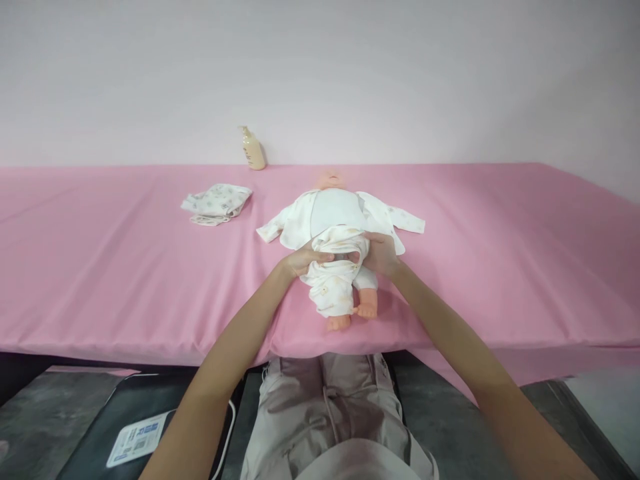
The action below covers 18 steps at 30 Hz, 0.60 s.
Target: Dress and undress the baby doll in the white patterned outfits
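Note:
A baby doll (pixel 367 300) lies on its back with its feet toward me and its arms spread in a white jacket (pixel 295 220). The jacket's front is open over a pale torso. White baby pants (pixel 333 293) with a faint print are bunched at the doll's hips and cover the leg on the left. Both bare feet poke out below. My left hand (pixel 307 259) grips the pants' fabric on the left, thumb on top. On the right side, my right hand (pixel 379 253) grips the same fabric, its fingertips partly inside the opening.
A pink sheet (pixel 125 280) covers the table. Behind the doll, a cream pump bottle (pixel 254 152) stands against the wall. Folded patterned cloth (pixel 217 202) lies to the left. Below the table edge are a black chair-like surface (pixel 90 433) with a white printed card (pixel 137 440).

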Motion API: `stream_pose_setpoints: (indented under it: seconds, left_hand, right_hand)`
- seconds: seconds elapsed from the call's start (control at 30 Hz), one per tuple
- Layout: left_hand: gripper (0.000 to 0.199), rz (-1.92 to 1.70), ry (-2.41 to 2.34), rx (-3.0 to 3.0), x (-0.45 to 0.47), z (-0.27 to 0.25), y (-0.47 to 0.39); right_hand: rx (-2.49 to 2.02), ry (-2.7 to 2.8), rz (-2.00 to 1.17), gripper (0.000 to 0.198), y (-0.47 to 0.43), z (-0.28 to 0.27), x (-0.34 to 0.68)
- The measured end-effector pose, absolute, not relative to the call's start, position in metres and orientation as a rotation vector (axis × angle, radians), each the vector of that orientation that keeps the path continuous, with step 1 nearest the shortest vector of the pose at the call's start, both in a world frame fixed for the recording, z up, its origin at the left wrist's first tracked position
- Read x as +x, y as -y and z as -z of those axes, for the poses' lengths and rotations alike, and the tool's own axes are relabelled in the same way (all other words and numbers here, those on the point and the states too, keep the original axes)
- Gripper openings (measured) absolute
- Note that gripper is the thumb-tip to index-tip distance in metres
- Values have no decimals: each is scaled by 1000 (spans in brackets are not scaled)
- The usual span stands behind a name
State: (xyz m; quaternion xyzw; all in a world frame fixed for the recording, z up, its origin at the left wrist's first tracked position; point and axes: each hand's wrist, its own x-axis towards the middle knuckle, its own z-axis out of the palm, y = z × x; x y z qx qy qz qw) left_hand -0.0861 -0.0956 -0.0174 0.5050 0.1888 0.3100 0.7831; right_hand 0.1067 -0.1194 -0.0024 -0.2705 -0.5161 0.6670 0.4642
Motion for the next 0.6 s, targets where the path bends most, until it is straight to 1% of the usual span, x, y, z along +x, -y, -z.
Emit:
stream_pose_setpoints:
  seconds: [0.07,0.13,0.23,0.27,0.33,0.4,0.43,0.5,0.6]
  left_hand:
    - [35,-667,-425,1061,-87,20,94]
    - [29,-646,-412,1045,-88,20,93]
    - [36,-631,-382,1023,-88,19,93]
    - [39,-630,-376,1016,-87,18,93]
    - [44,-634,-380,1006,-86,16,93]
    - [46,-626,-390,1005,-86,15,94]
    - [47,-622,-388,1008,-86,14,94]
    - [50,-606,-366,1026,-86,15,93]
    - [48,-612,-345,1067,-88,16,91]
  right_hand:
    - [-812,1341,-1299,36,114,5,116]
    - [-971,1504,-834,37,106,12,130]
    - [-1123,1958,-168,41,97,27,152]
    - [-1134,2105,-8,43,96,31,156]
    - [-1095,2285,209,43,95,37,160]
    - [-987,2351,302,41,97,41,159]
    - [-923,2363,293,39,98,42,158]
    - [-835,2346,172,35,102,43,156]
    - [-906,2099,-106,28,106,46,153]
